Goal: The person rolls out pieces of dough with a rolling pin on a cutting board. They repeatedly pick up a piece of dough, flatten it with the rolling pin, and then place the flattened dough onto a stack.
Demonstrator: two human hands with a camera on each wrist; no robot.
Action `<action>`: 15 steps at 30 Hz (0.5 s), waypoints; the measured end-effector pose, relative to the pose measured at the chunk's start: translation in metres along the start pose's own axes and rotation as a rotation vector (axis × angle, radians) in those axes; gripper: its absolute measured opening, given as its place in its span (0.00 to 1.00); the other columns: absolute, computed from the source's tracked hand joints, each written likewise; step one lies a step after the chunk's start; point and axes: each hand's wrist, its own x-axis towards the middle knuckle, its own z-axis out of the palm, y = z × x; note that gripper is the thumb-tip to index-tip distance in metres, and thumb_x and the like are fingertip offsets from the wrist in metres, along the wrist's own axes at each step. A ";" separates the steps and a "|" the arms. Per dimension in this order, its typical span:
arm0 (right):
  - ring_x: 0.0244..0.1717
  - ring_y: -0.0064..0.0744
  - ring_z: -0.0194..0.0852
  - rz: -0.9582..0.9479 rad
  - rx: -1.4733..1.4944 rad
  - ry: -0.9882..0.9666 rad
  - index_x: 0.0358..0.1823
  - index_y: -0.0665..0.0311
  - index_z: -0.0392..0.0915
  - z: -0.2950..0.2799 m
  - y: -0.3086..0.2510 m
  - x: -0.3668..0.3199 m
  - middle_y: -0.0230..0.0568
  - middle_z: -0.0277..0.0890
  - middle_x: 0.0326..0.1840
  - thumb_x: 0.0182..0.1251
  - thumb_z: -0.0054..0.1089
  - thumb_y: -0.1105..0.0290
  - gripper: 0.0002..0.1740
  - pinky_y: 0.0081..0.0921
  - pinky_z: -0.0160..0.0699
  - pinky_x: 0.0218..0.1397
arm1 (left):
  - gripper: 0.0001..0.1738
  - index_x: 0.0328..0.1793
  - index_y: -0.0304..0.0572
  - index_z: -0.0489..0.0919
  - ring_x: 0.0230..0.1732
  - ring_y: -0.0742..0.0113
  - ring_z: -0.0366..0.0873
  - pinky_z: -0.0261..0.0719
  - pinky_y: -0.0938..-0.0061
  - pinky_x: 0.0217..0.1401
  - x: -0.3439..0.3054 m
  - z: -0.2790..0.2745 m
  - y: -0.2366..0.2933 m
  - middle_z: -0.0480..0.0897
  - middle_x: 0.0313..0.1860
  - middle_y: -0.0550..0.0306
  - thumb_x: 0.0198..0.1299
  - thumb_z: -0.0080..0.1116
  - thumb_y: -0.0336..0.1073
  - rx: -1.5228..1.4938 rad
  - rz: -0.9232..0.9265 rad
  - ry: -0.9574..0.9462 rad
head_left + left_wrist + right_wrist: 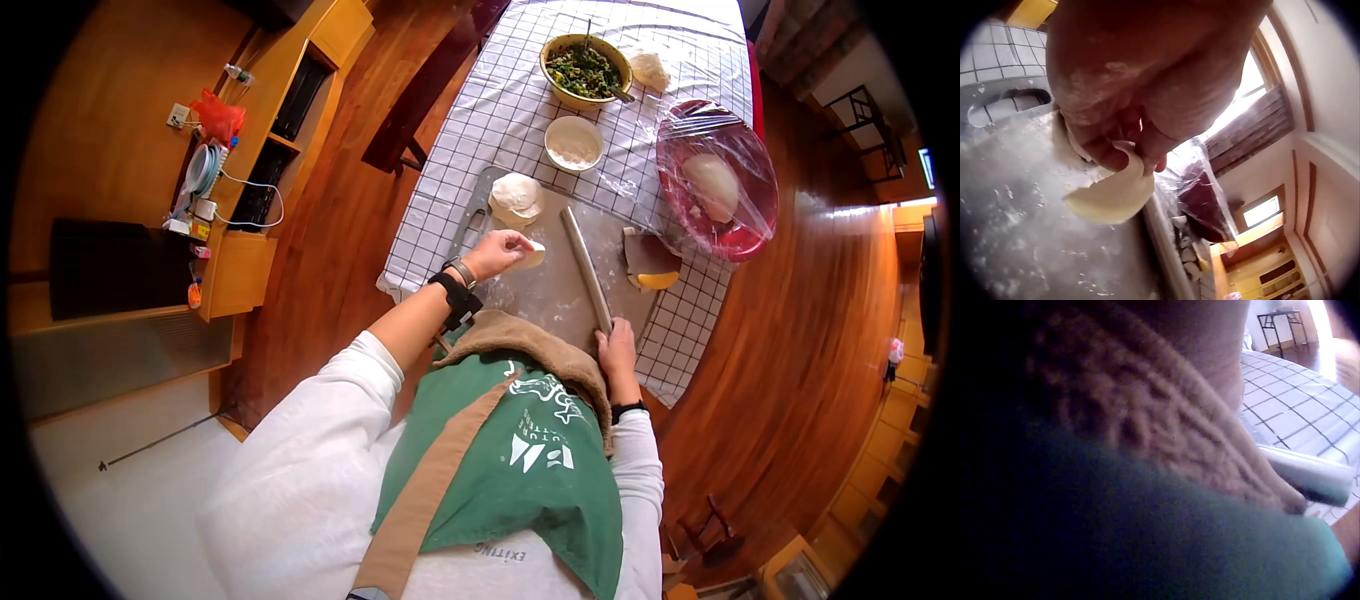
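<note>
Observed: left hand [497,253] pinches small pale flattened dough piece [1110,197] by its edge over grey floured board [540,300], at 9 o'clock of long pale wooden rolling pin [586,268]; right hand [617,350] grasps pin's near end; risk: pinched dough may stretch or tear under its own weight; pin's long axis runs 5–11 o'clock, free tip toward 11.

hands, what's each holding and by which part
Left hand pinches a dough piece by its edge; right hand grips the rolling pin at its near end.

A blurred apron [1116,537] fills the right wrist view, hiding the right hand [617,350] and most of the rolling pin [1310,475].
</note>
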 end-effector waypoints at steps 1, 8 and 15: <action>0.53 0.57 0.68 -0.001 -0.078 -0.039 0.51 0.65 0.68 0.001 -0.007 0.007 0.52 0.67 0.50 0.58 0.64 0.65 0.22 0.44 0.71 0.55 | 0.11 0.46 0.41 0.83 0.44 0.67 0.80 0.77 0.73 0.48 0.004 0.001 -0.008 0.84 0.40 0.57 0.55 0.60 0.29 0.123 0.072 0.067; 0.57 0.59 0.66 0.188 -0.241 -0.217 0.55 0.67 0.62 0.005 -0.021 0.032 0.55 0.65 0.55 0.56 0.66 0.60 0.31 0.47 0.69 0.59 | 0.15 0.49 0.40 0.80 0.48 0.64 0.80 0.77 0.72 0.54 0.004 -0.009 -0.051 0.82 0.45 0.53 0.54 0.57 0.24 0.278 -0.012 0.149; 0.57 0.64 0.67 0.237 -0.191 -0.250 0.55 0.70 0.63 0.002 -0.025 0.041 0.62 0.66 0.57 0.54 0.68 0.55 0.35 0.47 0.69 0.60 | 0.18 0.54 0.40 0.79 0.49 0.67 0.80 0.78 0.73 0.54 0.005 0.010 0.004 0.83 0.47 0.55 0.56 0.58 0.24 0.193 0.075 -0.039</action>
